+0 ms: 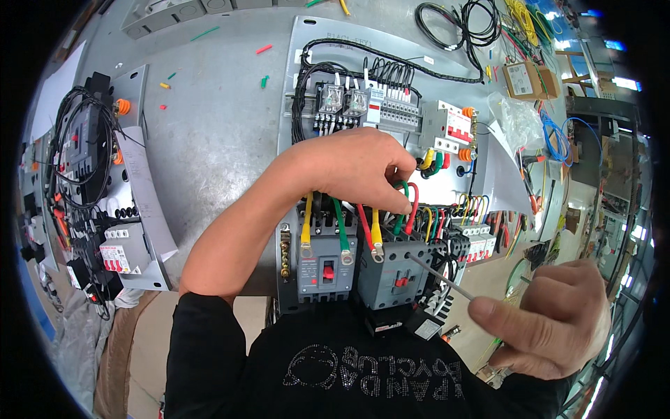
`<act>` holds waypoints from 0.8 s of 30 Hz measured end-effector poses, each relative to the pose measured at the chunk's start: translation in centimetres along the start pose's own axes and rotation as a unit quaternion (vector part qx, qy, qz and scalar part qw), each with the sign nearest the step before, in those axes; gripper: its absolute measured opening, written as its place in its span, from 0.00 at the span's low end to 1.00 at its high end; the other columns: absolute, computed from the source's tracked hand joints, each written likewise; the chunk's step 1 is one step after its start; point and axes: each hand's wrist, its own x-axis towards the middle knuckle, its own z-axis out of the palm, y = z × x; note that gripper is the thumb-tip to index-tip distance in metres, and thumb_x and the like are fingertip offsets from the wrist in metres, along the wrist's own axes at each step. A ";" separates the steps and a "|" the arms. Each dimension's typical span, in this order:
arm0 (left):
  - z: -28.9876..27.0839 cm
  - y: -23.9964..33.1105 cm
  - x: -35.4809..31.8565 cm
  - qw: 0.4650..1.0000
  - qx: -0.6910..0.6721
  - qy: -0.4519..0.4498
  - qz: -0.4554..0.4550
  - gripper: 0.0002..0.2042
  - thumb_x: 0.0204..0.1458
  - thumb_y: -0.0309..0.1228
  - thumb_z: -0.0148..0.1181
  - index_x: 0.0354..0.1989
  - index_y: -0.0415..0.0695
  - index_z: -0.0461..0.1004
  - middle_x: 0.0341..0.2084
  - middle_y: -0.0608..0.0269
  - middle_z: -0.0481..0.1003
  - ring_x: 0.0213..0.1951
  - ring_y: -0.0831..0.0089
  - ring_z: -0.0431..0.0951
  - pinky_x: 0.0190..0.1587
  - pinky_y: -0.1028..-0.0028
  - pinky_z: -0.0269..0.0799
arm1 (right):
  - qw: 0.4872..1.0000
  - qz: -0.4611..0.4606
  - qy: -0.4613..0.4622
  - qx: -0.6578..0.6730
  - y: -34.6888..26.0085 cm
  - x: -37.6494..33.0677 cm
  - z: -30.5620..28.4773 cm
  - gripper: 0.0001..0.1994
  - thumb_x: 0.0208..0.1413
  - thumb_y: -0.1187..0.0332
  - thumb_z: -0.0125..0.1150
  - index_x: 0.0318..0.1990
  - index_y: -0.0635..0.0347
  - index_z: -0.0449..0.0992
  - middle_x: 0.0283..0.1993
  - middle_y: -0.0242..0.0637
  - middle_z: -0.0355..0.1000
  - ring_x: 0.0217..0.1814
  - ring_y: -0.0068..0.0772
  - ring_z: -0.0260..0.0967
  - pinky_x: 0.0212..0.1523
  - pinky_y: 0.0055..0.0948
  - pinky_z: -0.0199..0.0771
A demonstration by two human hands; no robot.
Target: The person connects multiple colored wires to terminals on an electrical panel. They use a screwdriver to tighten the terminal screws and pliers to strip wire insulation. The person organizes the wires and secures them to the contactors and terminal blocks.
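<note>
Screwdriver (441, 277) in right hand (548, 321), held firmly in curled fingers, with forefinger laid toward shaft; handle hidden within palm. Tip at upper terminal face of dark grey breaker (380, 279); seating in screw: cannot tell from this view. Narrow pinch at left hand (359, 167): thumb and forefinger together on green lead (404, 187), just beside red lead (417, 199).

Edges about tip: lugged leads (343, 237) in yellow, green and red, hanging over upper faces of dark grey breaker and adjacent light grey breaker (310, 272). Little room between both housings. Room to right of shaft: gap over floor (481, 272), bounded above by row of small white breakers (480, 244). Near side: tight, with black shirt (279, 356) just beside lower edges of both breakers. Room on left: broad grey benchtop (209, 105), between mounting plate (443, 91) and second plate (159, 276), with left forearm crossing its near part.

Direction of screwdriver: points from right hand toward left and away from body. Long axis: diagonal, from lower right to upper left, oblique to sides of dark grey breaker.
</note>
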 end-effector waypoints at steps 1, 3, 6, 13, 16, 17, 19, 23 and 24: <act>0.0 0.0 0.0 1.000 -0.004 -0.001 0.001 0.15 0.53 0.39 0.74 0.39 0.38 0.83 0.25 0.59 0.81 0.27 0.71 0.80 0.33 0.68 0.74 | 1.000 0.004 0.017 0.000 -0.3 0.1 0.2 0.33 0.57 0.37 0.71 0.62 0.49 0.85 0.19 0.19 0.57 0.14 0.15 0.56 0.15 0.27 0.47; 0.0 0.0 -0.1 1.000 -0.004 0.001 -0.007 0.15 0.53 0.38 0.73 0.40 0.39 0.84 0.25 0.59 0.81 0.27 0.71 0.79 0.33 0.68 0.74 | 0.999 0.008 0.047 0.000 -0.7 0.2 0.7 0.30 0.59 0.38 0.70 0.61 0.48 0.86 0.19 0.19 0.56 0.14 0.16 0.56 0.15 0.29 0.48; 0.0 0.1 -0.1 1.000 -0.005 -0.003 -0.016 0.15 0.53 0.38 0.73 0.41 0.40 0.84 0.25 0.59 0.81 0.28 0.71 0.79 0.33 0.68 0.74 | 0.994 0.040 0.096 -0.007 -1.2 0.5 1.5 0.25 0.59 0.43 0.74 0.56 0.48 0.88 0.18 0.21 0.59 0.13 0.16 0.57 0.15 0.28 0.47; 0.4 0.2 -0.1 1.000 0.016 0.012 0.000 0.15 0.54 0.38 0.72 0.42 0.40 0.83 0.26 0.58 0.82 0.28 0.66 0.80 0.35 0.67 0.76 | 0.974 -0.055 -0.024 0.216 2.1 -0.6 1.6 0.26 0.56 0.42 0.79 0.50 0.53 0.90 0.20 0.21 0.66 0.15 0.15 0.62 0.16 0.24 0.45; 0.2 0.7 -0.2 0.999 0.030 0.007 -0.034 0.16 0.55 0.39 0.71 0.43 0.39 0.82 0.29 0.57 0.82 0.30 0.64 0.82 0.36 0.67 0.76 | 0.966 -0.089 -0.029 0.243 2.5 1.0 1.6 0.30 0.49 0.47 0.83 0.51 0.63 0.87 0.28 0.27 0.68 0.24 0.25 0.67 0.21 0.29 0.60; 0.8 0.6 -0.4 0.997 0.012 0.078 -0.008 0.16 0.56 0.40 0.71 0.43 0.39 0.82 0.30 0.56 0.82 0.31 0.63 0.81 0.37 0.67 0.76 | 0.960 -0.095 -0.029 0.263 2.5 1.0 1.5 0.31 0.47 0.52 0.83 0.50 0.69 0.85 0.32 0.31 0.69 0.29 0.31 0.69 0.24 0.33 0.67; 2.5 0.3 -1.2 0.974 -0.022 0.219 0.045 0.17 0.58 0.41 0.70 0.45 0.39 0.81 0.31 0.55 0.82 0.32 0.63 0.81 0.38 0.67 0.76 | 0.970 -0.102 0.004 0.223 3.1 0.5 3.4 0.32 0.50 0.37 0.81 0.51 0.54 0.89 0.22 0.21 0.67 0.16 0.14 0.63 0.16 0.21 0.48; 3.3 1.5 -3.5 0.956 -0.024 0.222 0.192 0.11 0.58 0.34 0.70 0.44 0.42 0.80 0.44 0.53 0.77 0.42 0.60 0.78 0.46 0.65 0.75 | 0.968 -0.098 0.020 0.232 3.1 0.4 3.8 0.32 0.51 0.37 0.81 0.51 0.55 0.90 0.22 0.21 0.66 0.17 0.14 0.64 0.16 0.20 0.50; 3.3 2.4 -4.1 0.958 -0.032 0.218 0.186 0.10 0.54 0.29 0.70 0.42 0.42 0.80 0.47 0.54 0.74 0.45 0.58 0.77 0.48 0.64 0.74 | 0.967 -0.094 0.024 0.235 3.2 0.3 3.7 0.31 0.52 0.38 0.81 0.50 0.56 0.89 0.22 0.21 0.66 0.17 0.14 0.64 0.16 0.20 0.50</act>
